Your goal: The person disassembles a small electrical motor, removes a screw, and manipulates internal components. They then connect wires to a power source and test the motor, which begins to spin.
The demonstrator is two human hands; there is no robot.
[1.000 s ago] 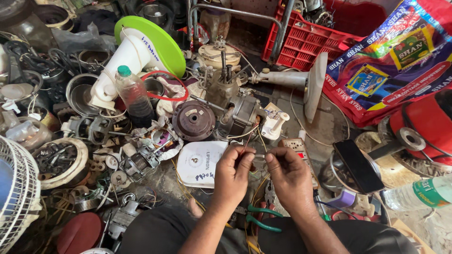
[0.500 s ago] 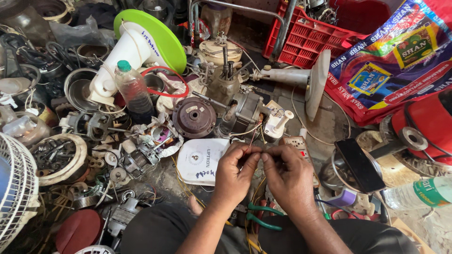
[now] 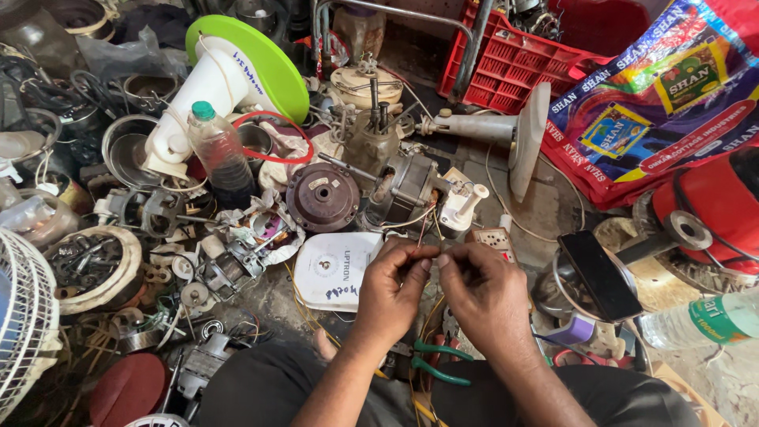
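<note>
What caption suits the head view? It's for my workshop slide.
Left hand and right hand pinch thin wires above green-handled pliers.

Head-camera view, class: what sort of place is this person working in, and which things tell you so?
Probably a small repair workshop for electrical appliances, worked on the floor. Stripped motor, fan guard and green-handled pliers lie around, while both hands pinch thin wires.

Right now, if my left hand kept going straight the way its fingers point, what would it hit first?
The left hand points up and to the right, fingertips meeting those of the right hand. Past that, the first thing in line looks like the white socket box, though depth is hard to judge.
</note>
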